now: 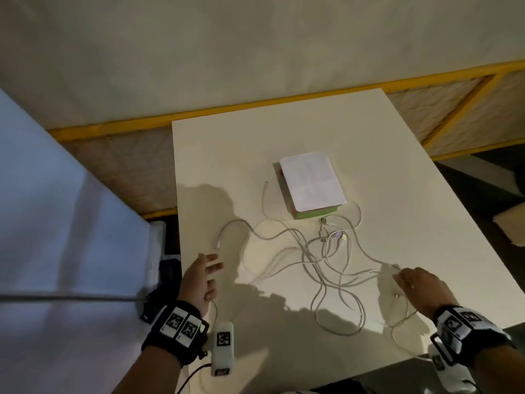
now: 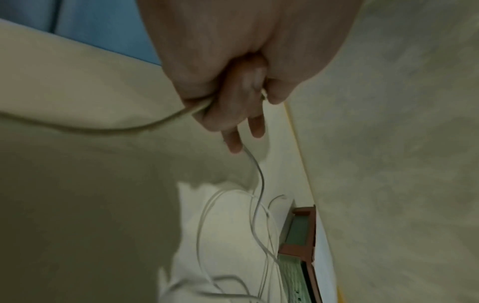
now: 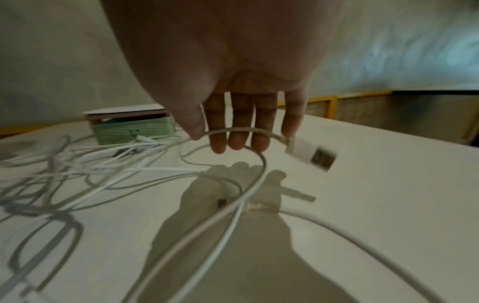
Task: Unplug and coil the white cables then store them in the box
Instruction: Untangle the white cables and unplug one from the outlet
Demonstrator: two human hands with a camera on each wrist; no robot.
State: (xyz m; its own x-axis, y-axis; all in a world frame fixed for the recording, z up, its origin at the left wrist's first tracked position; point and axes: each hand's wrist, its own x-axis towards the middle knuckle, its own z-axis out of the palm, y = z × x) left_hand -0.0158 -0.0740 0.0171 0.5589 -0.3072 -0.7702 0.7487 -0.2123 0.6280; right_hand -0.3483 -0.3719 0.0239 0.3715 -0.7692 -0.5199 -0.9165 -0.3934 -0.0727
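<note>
From the head view, thin, glossy white cables (image 1: pixel 312 251) sprawl in tangled loops over the smooth white surface (image 1: pixel 227 155), just in front of a flat green box (image 1: pixel 312 214) topped by a white sheet, with the left hand (image 1: pixel 199 280) near the left edge and the right hand (image 1: pixel 417 282) at the tangle's right end. The left wrist view shows the left hand (image 2: pixel 233 86) curled round one rubbery strand, two fingers extended. The right wrist view shows the right hand (image 3: pixel 233 82) pinching a strand under the thumb — its blocky white USB plug (image 3: pixel 308 153) juts right — while the ribbed green box (image 3: pixel 132 131) sits beyond.
</note>
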